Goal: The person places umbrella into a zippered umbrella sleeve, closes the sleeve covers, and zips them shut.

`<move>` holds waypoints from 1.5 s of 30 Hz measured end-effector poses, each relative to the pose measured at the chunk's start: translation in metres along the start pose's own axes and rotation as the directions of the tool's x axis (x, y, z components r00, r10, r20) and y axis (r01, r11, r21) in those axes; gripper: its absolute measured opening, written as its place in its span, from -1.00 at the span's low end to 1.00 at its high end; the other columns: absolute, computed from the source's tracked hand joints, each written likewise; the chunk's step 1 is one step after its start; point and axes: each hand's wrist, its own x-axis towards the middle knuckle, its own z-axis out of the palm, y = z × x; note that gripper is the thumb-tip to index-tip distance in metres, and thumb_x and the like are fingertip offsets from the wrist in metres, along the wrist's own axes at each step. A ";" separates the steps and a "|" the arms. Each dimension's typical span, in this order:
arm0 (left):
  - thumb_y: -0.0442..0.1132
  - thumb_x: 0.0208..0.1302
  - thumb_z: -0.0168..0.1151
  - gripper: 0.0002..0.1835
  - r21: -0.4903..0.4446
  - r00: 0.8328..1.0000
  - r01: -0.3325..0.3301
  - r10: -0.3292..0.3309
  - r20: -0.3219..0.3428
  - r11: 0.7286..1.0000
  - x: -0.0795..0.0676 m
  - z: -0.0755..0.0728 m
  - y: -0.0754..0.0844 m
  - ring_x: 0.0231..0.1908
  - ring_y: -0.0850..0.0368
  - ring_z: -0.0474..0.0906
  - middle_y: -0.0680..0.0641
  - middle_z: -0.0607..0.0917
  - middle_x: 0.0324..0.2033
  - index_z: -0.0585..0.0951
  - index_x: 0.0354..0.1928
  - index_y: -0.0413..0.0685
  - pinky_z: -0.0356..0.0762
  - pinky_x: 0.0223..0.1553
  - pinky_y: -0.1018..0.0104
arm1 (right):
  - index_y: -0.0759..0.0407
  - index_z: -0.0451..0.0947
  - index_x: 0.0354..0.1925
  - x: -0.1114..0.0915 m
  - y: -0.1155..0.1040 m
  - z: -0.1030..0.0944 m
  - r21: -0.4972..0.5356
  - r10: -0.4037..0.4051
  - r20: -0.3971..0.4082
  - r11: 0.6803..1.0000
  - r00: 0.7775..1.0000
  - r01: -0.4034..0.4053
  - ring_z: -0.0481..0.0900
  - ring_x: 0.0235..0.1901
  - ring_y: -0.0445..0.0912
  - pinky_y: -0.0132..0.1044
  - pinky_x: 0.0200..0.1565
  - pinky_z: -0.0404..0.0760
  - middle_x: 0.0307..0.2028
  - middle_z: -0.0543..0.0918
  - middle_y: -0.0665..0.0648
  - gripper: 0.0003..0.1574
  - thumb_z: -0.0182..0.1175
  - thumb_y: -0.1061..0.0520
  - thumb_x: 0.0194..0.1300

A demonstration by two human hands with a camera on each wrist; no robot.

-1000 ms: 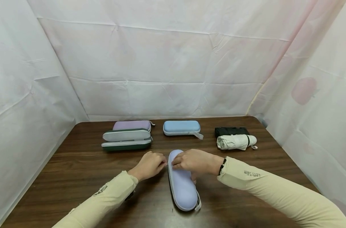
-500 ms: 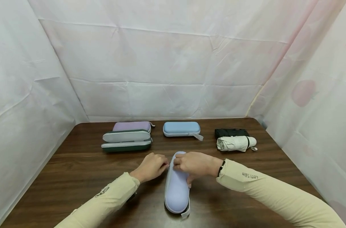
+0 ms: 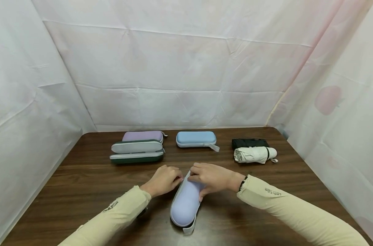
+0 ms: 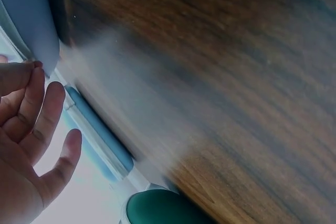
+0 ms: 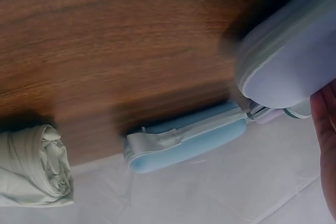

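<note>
A lavender zip case (image 3: 187, 201) with rounded ends lies closed on the table before me, its near end angled left and a grey wrist strap (image 3: 189, 229) at that end. My right hand (image 3: 212, 177) grips its far part, fingers over the top and thumb down the right side. At the far left edge, my left hand (image 3: 164, 180) pinches with thumb and forefinger at the zip seam. In the left wrist view these fingertips (image 4: 35, 64) meet on the seam; the zipper pull between them is mostly hidden. The right wrist view shows fingers touching the case (image 5: 294, 61).
At the back left, a green case (image 3: 137, 158) stands unfolded, grey inside, before a purple case (image 3: 142, 136). A light blue case (image 3: 195, 137) with a strap lies back centre. Two folded umbrellas, black (image 3: 249, 142) and off-white (image 3: 252, 154), sit back right. Fabric walls enclose the table (image 3: 82, 177).
The lavender case has turned, its near end swinging left, while my right hand keeps hold of it. My left hand has barely shifted. The other cases and umbrellas stay put.
</note>
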 end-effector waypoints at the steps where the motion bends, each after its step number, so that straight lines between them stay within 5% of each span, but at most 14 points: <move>1: -0.22 0.23 0.29 -0.96 0.002 1.000 0.001 -0.001 0.000 1.000 0.000 0.000 0.000 -0.40 0.26 0.58 0.13 0.67 -0.42 0.68 -0.38 0.06 0.40 -0.37 0.28 | 0.13 0.58 0.07 -0.001 0.000 0.001 0.000 0.002 -0.007 1.000 1.000 -0.002 0.34 -0.18 -0.17 -0.30 -0.08 0.39 -0.15 0.46 0.01 -0.03 0.16 -0.51 -0.10; 15: -0.20 0.23 0.29 -0.94 0.058 0.999 -0.040 0.039 0.011 0.998 0.002 -0.001 0.000 -0.43 0.25 0.57 0.13 0.66 -0.45 0.66 -0.40 0.07 0.39 -0.42 0.29 | 0.06 0.37 0.20 -0.013 -0.009 0.019 -0.013 0.143 -0.018 0.990 0.990 -0.143 0.32 0.17 -0.08 -0.15 0.21 0.26 0.13 0.41 0.03 -0.02 -0.09 -0.59 0.11; 25: -0.17 0.21 0.32 -0.92 0.109 0.997 -0.069 0.065 0.040 0.992 -0.008 -0.001 -0.012 -0.42 0.25 0.55 0.17 0.61 -0.48 0.67 -0.44 0.12 0.36 -0.46 0.30 | 0.08 0.44 0.13 -0.011 -0.006 0.025 -0.128 0.211 -0.026 0.969 0.977 -0.212 0.39 -0.05 -0.06 -0.14 -0.02 0.34 -0.01 0.48 0.02 -0.14 -0.22 -0.52 0.28; 34: -0.18 0.18 0.34 -0.90 0.095 0.998 -0.067 0.066 0.020 0.993 -0.020 -0.003 -0.019 -0.43 0.28 0.53 0.19 0.61 -0.48 0.65 -0.47 0.15 0.30 -0.50 0.36 | 0.05 0.39 0.28 -0.021 0.004 0.021 -0.011 0.203 0.017 0.979 0.979 -0.203 0.38 0.07 -0.03 -0.09 0.12 0.33 0.10 0.47 0.07 -0.23 -0.10 -0.39 0.35; 45: -0.21 0.20 0.31 -0.89 0.104 0.999 -0.053 0.053 0.002 0.993 -0.026 -0.008 -0.028 -0.36 0.26 0.57 0.19 0.62 -0.46 0.66 -0.47 0.13 0.35 -0.46 0.33 | 0.05 0.48 0.19 -0.029 0.003 0.021 -0.034 0.263 -0.049 0.964 0.964 -0.265 0.40 -0.14 -0.05 -0.11 -0.06 0.39 -0.09 0.50 0.06 -0.21 -0.02 -0.45 0.27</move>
